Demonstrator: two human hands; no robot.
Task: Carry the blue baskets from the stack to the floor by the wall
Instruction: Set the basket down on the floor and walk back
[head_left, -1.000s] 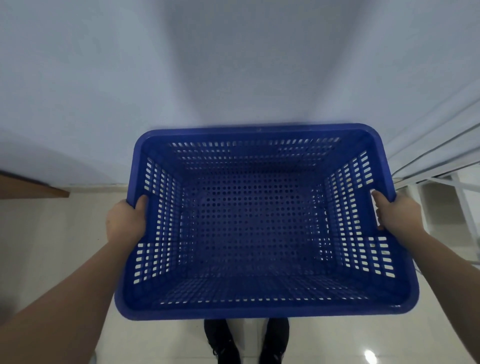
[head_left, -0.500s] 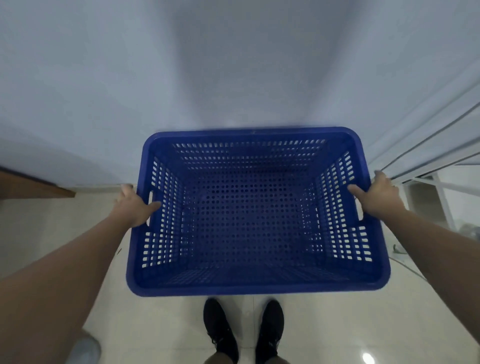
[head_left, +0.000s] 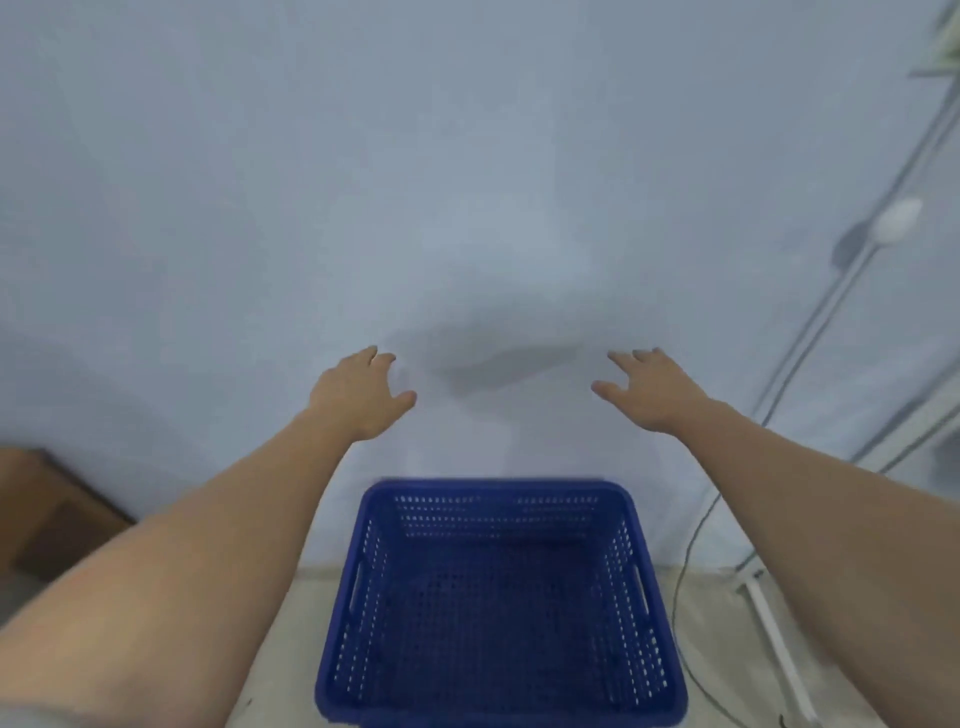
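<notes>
- The blue basket (head_left: 501, 603) is sitting on the pale floor (head_left: 727, 649) at 6 o'clock, its far rim against the wall (head_left: 467, 182).
- The left hand (head_left: 358, 397) is hovering at 11 o'clock of it, fingers spread, gripping nothing.
- The right hand (head_left: 652, 389) is mirroring it at 1 o'clock, also spread and empty.
- A thin cable (head_left: 685, 561) is trailing down at 3 o'clock.

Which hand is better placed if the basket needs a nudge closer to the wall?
Neither clearly. The left hand and right hand are both open, empty and raised about evenly above the blue basket, which sits on the floor by the wall. Its side handle slots are equally within reach.
</notes>
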